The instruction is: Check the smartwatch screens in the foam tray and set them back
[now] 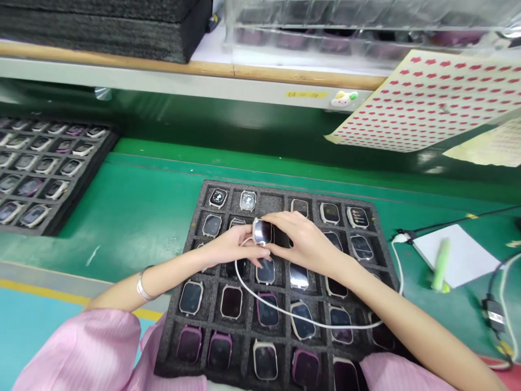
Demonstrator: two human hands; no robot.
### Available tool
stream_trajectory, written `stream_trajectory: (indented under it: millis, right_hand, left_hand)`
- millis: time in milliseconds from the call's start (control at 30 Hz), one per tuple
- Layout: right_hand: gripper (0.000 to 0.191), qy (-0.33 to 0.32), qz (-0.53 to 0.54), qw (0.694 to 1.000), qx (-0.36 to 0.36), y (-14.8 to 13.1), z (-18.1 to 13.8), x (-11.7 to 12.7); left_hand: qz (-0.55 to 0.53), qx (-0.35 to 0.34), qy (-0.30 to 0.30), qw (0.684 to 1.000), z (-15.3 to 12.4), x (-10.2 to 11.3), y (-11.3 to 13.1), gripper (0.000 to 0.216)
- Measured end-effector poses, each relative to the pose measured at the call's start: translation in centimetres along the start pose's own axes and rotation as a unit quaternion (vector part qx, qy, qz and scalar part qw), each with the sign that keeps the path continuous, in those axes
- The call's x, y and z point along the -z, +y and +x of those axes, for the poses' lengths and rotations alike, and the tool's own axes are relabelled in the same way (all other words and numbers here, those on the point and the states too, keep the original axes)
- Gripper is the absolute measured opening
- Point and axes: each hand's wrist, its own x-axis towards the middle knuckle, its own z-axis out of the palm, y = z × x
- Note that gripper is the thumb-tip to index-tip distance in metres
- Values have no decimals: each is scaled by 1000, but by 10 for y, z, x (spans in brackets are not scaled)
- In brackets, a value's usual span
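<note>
My right hand [303,239] pinches a smartwatch body without a strap [262,232] between thumb and fingers, its glossy dark screen facing up. From the left, my left hand [236,244] closes its fingers at the watch's edge. A white charging cable [285,311] runs up into my left hand; its end is hidden behind the fingers and watch. Both hands are above a black foam tray [271,203], whose compartments hold many watch bodies with silver or purple cases. At its far left, one watch [218,198] and its neighbour [248,200] have lit screens.
A second foam tray of watches [57,212] lies at the left on the green tabletop [134,201]. To the right are a white pad [459,255], a green marker [442,266] and black cables [494,315]. A shelf edge [163,87] spans the back, with hanging dotted paper [439,103].
</note>
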Motion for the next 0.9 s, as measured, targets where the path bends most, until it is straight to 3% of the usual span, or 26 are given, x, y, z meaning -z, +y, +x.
stream_trajectory:
  millis: [333, 900]
  right_hand:
    - [33, 39, -34, 998, 20, -1, -3, -10]
    - [30, 109, 40, 993, 35, -4, -2, -16]
  left_hand:
    - [22, -10, 69, 997, 0, -4, -9, 39]
    - [28, -24, 69, 997, -11, -3, -4, 35]
